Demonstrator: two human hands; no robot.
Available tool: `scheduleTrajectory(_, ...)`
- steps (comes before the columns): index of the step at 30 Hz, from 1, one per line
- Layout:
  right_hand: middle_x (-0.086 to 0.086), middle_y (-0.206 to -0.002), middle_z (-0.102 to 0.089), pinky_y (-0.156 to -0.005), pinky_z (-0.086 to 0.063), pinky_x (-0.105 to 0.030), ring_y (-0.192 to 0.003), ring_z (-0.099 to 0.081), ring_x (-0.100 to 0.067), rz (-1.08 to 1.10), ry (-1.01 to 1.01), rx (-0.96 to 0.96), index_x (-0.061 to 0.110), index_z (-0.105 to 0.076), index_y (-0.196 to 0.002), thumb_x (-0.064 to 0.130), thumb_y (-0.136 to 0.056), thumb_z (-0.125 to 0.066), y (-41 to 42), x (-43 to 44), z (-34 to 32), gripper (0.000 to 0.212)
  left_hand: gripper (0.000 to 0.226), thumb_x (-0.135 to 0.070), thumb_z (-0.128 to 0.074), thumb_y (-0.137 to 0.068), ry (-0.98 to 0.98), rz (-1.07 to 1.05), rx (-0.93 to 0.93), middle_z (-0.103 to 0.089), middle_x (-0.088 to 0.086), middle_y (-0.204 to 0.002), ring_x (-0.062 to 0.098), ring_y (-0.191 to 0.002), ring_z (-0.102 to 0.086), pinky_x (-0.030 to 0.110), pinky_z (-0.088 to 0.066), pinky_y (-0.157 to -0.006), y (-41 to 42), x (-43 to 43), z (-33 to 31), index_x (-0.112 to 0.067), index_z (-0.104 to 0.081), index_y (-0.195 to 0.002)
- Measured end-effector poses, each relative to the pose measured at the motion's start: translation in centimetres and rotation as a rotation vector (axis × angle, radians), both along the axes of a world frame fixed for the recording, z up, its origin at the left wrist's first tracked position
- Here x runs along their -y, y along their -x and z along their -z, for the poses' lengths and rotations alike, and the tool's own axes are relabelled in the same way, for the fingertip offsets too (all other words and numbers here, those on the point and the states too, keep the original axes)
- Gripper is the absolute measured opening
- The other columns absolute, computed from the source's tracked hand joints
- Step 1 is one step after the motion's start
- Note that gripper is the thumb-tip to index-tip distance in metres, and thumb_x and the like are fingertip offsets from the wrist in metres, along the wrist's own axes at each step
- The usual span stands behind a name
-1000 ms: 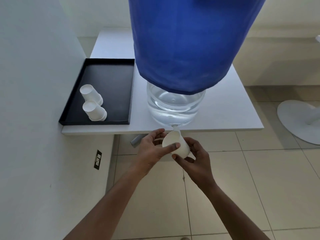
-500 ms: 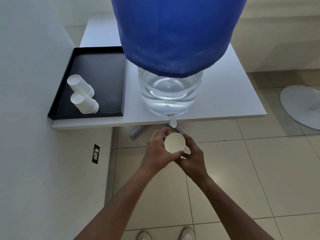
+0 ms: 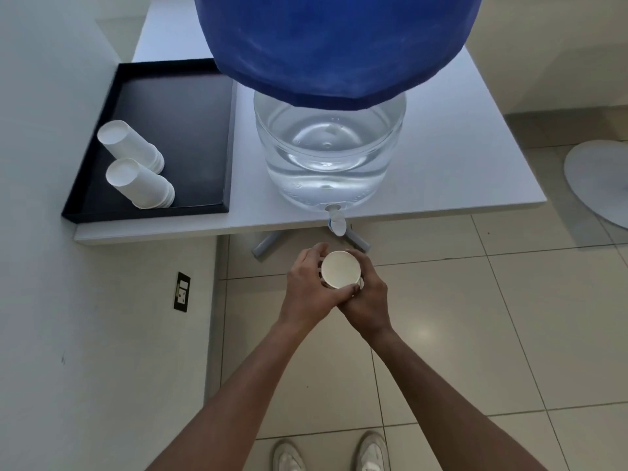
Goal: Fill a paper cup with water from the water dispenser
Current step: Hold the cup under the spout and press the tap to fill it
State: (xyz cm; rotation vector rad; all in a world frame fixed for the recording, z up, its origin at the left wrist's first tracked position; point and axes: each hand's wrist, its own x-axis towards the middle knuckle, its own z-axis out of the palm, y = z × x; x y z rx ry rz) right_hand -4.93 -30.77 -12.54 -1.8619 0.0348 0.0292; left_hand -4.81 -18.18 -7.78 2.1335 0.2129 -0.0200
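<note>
Cupping the paper cup (image 3: 340, 274) between them, left hand (image 3: 307, 283) and right hand (image 3: 368, 295).

- left hand (image 3: 307, 283) and right hand (image 3: 368, 294) both cupping paper cup (image 3: 341, 269), mouth facing up
- cup sitting below and in front of dispenser tap (image 3: 336, 220)
- spare cup stacks (image 3: 136, 164) lying on black tray (image 3: 176, 107) on counter (image 3: 475, 158)

Black tray (image 3: 228, 137) on white table (image 3: 475, 147); wall socket (image 3: 182, 291), perhaps switched
</note>
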Motion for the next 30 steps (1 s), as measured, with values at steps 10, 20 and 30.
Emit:
scheduleTrajectory(10,0.022,-0.11,-0.072,-0.081,-0.063,-0.027,-0.104,-0.071,-0.001,0.039,0.042,-0.011,0.036,-0.059,-0.13,0.055,-0.067,-0.089,-1.8,-0.4,2.2,0.072,0.078,-0.057,-0.087,-0.073,-0.079,-0.063,0.043,-0.067,0.002,-0.127,0.015,-0.117,-0.062,0.029,-0.054,-0.098,0.1,-0.9,1.4,-0.013,-0.062,-0.133)
scheduleTrajectory(20,0.014,-0.108,-0.073,-0.082,-0.061,-0.036,-0.099,-0.071,-0.008,0.099,0.049,0.085,0.04,-0.057,-0.123,0.041,-0.072,-0.094,-5.8,-2.0,-0.3,0.063,0.056,-0.037,-0.086,-0.082,-0.296,0.027,0.328,-0.067,0.01,-0.116,0.026,-0.105,-0.068,0.044,-0.063,-0.08,-2.6,-2.2,-2.5,-0.007,-0.066,-0.125)
scheduleTrajectory(30,0.001,-0.112,-0.077,-0.088,-0.063,-0.046,-0.101,-0.076,-0.02,0.096,0.032,0.121,0.019,-0.061,-0.135,0.034,-0.077,-0.09,-6.0,-2.2,-0.4,0.067,0.028,-0.017,-0.075,-0.094,-0.467,0.254,0.457,-0.071,0.016,-0.119,0.032,-0.09,-0.076,0.049,-0.065,-0.07,-4.1,-2.1,-4.4,-0.005,-0.076,-0.119)
